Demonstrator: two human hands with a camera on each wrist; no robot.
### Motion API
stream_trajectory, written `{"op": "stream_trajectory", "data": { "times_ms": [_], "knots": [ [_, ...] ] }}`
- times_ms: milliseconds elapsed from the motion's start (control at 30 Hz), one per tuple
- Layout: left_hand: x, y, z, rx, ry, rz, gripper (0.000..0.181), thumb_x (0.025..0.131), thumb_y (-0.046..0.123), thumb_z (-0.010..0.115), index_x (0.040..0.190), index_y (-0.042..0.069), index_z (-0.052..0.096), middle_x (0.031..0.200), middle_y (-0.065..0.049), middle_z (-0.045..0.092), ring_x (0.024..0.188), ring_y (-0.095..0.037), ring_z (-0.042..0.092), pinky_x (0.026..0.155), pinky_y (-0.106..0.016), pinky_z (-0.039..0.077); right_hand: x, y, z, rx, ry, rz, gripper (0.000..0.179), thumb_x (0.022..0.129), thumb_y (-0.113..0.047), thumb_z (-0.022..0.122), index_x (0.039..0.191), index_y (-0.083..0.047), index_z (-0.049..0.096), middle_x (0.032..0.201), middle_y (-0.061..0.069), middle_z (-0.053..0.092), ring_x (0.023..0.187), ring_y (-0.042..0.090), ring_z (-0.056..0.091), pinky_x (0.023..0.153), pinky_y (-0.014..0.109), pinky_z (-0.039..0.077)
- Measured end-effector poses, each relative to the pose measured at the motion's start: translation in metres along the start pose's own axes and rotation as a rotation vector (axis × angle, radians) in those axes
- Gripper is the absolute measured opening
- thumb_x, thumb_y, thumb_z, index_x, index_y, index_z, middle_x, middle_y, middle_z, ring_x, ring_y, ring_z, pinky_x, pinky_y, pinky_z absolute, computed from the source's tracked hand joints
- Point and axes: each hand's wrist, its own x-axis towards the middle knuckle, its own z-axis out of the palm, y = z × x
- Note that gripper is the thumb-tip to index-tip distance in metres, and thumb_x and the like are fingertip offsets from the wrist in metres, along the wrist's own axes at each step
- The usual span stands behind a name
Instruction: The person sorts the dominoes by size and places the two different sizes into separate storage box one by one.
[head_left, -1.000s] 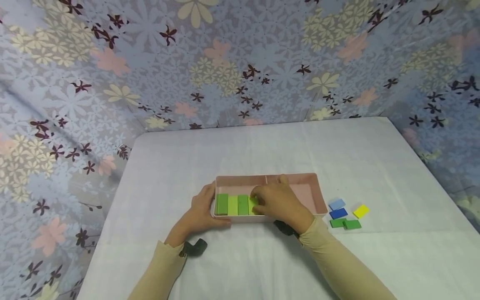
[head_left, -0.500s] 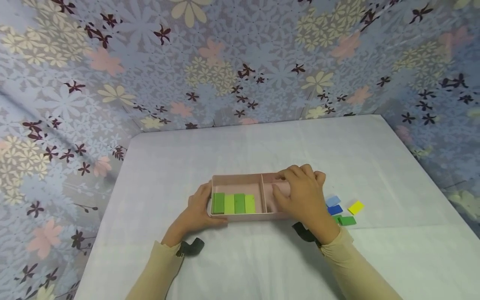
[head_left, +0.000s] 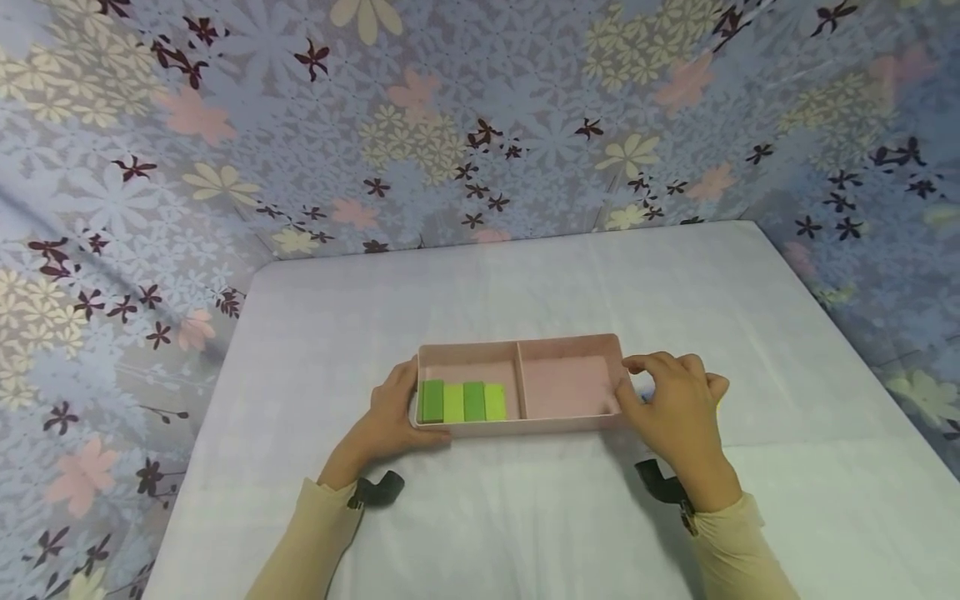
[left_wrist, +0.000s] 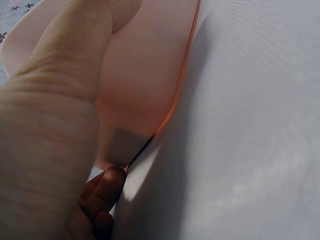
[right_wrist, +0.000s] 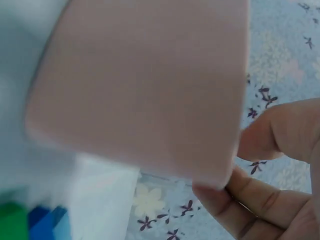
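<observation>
A pink two-compartment box (head_left: 570,383) sits on the white-covered table. Several green and yellow tiles (head_left: 474,402) stand side by side in its left compartment; the right compartment shows bare floor. My left hand (head_left: 382,425) grips the box's left end, thumb along the front wall and fingers round the side. At the other end is my right hand (head_left: 678,417), its fingers loosely bent and tips at the right wall, with no tile visible between them. In the right wrist view, the fingertips (right_wrist: 212,197) lie at the corner of the blurred box; firm contact is unclear.
Loose tiles lie to the right of the box, mostly hidden behind my right hand in the head view. The right wrist view shows a green tile (right_wrist: 12,220), a blue tile (right_wrist: 40,222) and a light blue tile (right_wrist: 61,222). Flowered fabric (head_left: 525,108) rises behind the table.
My right hand has moved right, from the tiles in the left compartment across the right compartment to the box's right end. My left hand still grips the left end.
</observation>
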Motion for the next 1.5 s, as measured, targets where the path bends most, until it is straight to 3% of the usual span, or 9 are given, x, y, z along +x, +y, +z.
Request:
{"op": "stream_trajectory", "data": {
  "times_ms": [333,567,933,1500],
  "knots": [
    [0.000,0.000,-0.002,0.007,-0.001,0.004,0.121,0.059,0.071,0.075,0.152,0.034,0.006,0.146,-0.002,0.030,0.133,-0.022,0.030,0.106,-0.055,0.018,-0.011,0.021,-0.007,-0.030,-0.105,0.069,0.023,0.085,-0.025,0.061,0.101,-0.012,0.070,0.103,0.007,0.068,0.093,0.030,0.045,0.077,0.056,0.017],
    [0.002,-0.002,-0.004,-0.002,-0.003,-0.011,0.123,0.059,0.071,0.075,0.152,0.036,0.003,0.146,-0.002,0.030,0.133,-0.023,0.030,0.106,-0.055,0.018,-0.012,0.037,-0.009,-0.096,-0.156,0.091,0.025,0.084,-0.022,0.063,0.104,-0.009,0.069,0.106,0.014,0.066,0.090,0.033,0.042,0.074,0.057,0.017],
    [0.000,-0.003,0.000,-0.015,-0.015,-0.029,0.122,0.059,0.067,0.078,0.153,0.035,0.006,0.148,-0.002,0.029,0.135,-0.023,0.028,0.106,-0.052,0.018,-0.019,0.048,-0.005,-0.188,-0.178,0.133,0.032,0.080,-0.031,0.070,0.099,-0.005,0.070,0.107,0.022,0.064,0.089,0.038,0.042,0.071,0.058,0.019],
    [0.000,-0.002,0.000,0.013,0.004,0.007,0.123,0.059,0.066,0.079,0.153,0.032,0.006,0.146,-0.002,0.031,0.133,-0.022,0.030,0.107,-0.051,0.018,-0.023,0.055,0.001,-0.210,-0.182,0.147,0.033,0.080,-0.037,0.072,0.095,-0.007,0.071,0.107,0.023,0.063,0.089,0.040,0.044,0.073,0.061,0.020]
  ]
}}
